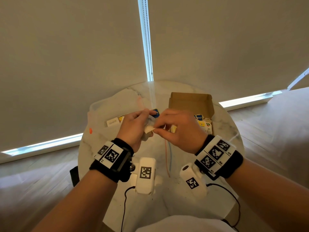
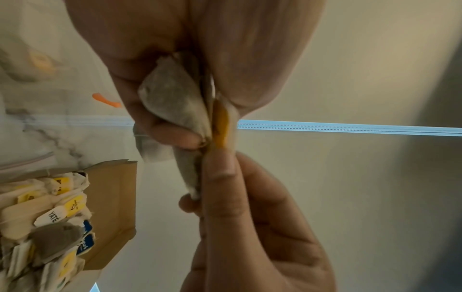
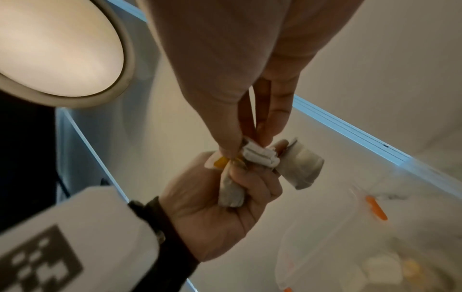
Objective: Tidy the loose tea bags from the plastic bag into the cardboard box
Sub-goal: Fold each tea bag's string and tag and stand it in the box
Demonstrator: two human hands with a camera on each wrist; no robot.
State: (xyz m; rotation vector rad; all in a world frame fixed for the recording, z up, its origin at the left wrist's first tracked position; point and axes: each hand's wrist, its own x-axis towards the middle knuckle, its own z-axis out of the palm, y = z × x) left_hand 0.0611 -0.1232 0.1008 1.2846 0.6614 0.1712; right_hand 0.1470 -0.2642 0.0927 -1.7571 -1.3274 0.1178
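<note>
Both hands meet above the round marble table. My left hand grips a small bunch of grey tea bags, which stick out past its fingers. My right hand pinches a white folded paper tag on that bunch, next to a yellow tag. The open cardboard box stands behind and to the right of the hands, and several tea bags with yellow and blue tags lie in it. The clear plastic bag lies at the left with a few tea bags inside.
An orange zip slider marks the plastic bag's edge at the table's left. A blue packet shows just behind my left hand. Red and blue strings lie on the table under the hands. Blinds close off the back.
</note>
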